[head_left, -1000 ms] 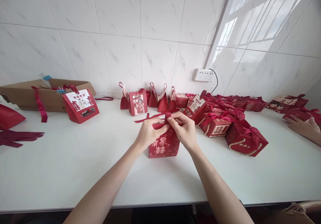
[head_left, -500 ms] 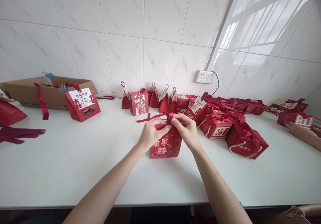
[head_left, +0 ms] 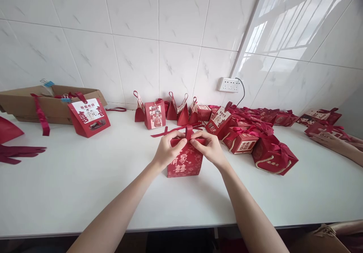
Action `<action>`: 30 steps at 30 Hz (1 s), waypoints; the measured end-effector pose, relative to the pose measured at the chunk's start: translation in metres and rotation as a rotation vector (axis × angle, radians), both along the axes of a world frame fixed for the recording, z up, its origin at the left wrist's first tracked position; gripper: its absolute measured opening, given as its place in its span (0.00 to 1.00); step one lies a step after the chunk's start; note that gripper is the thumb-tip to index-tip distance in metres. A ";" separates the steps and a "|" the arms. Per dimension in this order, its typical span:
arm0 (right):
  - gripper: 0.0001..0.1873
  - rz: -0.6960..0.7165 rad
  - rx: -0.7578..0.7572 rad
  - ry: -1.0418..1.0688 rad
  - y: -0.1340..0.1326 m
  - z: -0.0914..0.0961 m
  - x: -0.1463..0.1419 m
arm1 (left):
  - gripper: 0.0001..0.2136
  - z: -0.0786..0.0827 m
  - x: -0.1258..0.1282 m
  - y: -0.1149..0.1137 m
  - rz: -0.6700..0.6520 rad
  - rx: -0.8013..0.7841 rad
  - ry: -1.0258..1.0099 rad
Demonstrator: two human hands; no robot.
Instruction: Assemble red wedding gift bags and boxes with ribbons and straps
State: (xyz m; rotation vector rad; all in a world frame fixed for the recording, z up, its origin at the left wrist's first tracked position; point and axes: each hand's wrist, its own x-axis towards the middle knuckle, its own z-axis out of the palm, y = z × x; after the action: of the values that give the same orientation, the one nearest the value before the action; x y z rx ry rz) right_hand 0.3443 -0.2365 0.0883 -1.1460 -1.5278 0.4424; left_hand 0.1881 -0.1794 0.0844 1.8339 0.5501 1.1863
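Observation:
A red gift box [head_left: 185, 164] with gold characters stands on the white table [head_left: 85, 185] in front of me. My left hand [head_left: 167, 151] and my right hand [head_left: 208, 147] both pinch the dark red ribbon [head_left: 188, 132] at the box's top. One ribbon tail trails left and back across the table. The fingers of both hands are closed on the ribbon where it crosses above the box's folded top.
Several finished red boxes [head_left: 272, 156] with bows crowd the right and back. A cardboard carton [head_left: 51, 105] and a printed red box [head_left: 89, 117] stand at the left. Loose ribbons [head_left: 19, 153] lie at the far left. Another person's hand [head_left: 329, 139] rests at the right. A wall socket [head_left: 228, 85] is behind.
My hands have stayed on the ribbon at the box top and lowered slightly, pulling it tighter. The other person's hand at the right has shifted onto a box.

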 end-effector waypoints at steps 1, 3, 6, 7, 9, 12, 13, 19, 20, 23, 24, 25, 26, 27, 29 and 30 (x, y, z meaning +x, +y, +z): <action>0.06 -0.003 -0.005 -0.005 0.000 0.000 0.000 | 0.06 0.000 0.000 0.000 0.003 0.011 0.005; 0.06 -0.013 -0.017 -0.015 0.000 0.000 -0.001 | 0.07 0.000 0.000 0.001 0.021 0.033 0.015; 0.06 -0.028 -0.019 -0.023 0.000 -0.001 -0.001 | 0.07 0.000 0.000 0.002 0.039 0.064 0.015; 0.06 -0.032 -0.018 -0.026 0.000 -0.001 -0.001 | 0.07 -0.001 0.000 0.002 0.036 0.066 0.016; 0.06 -0.037 -0.017 -0.041 0.001 -0.002 -0.001 | 0.07 -0.001 -0.001 0.002 0.019 0.060 0.016; 0.06 -0.031 -0.019 -0.061 0.002 -0.002 -0.001 | 0.07 -0.001 -0.001 0.003 -0.004 0.046 0.019; 0.06 -0.029 -0.022 -0.064 0.002 -0.002 -0.001 | 0.07 -0.001 -0.001 0.003 -0.004 0.044 0.022; 0.07 -0.032 -0.045 -0.069 0.001 -0.001 -0.001 | 0.06 -0.003 0.000 0.005 0.058 0.086 0.022; 0.07 -0.027 -0.044 -0.068 0.001 -0.001 -0.001 | 0.06 -0.003 0.000 0.005 0.061 0.100 0.016; 0.07 -0.011 -0.041 -0.064 0.001 0.000 -0.001 | 0.06 -0.004 0.000 0.004 0.064 0.141 -0.005; 0.07 -0.006 -0.040 -0.064 0.001 0.000 -0.001 | 0.06 -0.004 0.000 0.004 0.071 0.148 -0.008; 0.07 -0.002 -0.039 -0.065 0.000 0.001 -0.001 | 0.06 -0.005 0.000 0.004 0.083 0.150 -0.006; 0.07 0.001 -0.037 -0.066 0.000 0.001 -0.002 | 0.06 -0.004 0.001 0.003 0.097 0.146 -0.001; 0.07 0.003 -0.038 -0.066 0.000 0.001 -0.002 | 0.06 -0.004 0.001 0.002 0.112 0.140 0.003; 0.07 0.007 -0.042 -0.066 0.000 0.001 -0.002 | 0.06 -0.004 0.001 0.001 0.136 0.129 0.007; 0.07 0.008 -0.041 -0.065 0.000 0.001 -0.002 | 0.06 -0.003 0.001 0.001 0.144 0.128 0.007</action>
State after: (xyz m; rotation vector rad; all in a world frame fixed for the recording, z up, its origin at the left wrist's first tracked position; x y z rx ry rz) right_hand 0.3421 -0.2364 0.0898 -1.1967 -1.5870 0.4477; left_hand 0.1896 -0.1787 0.0810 1.9330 0.6318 1.3377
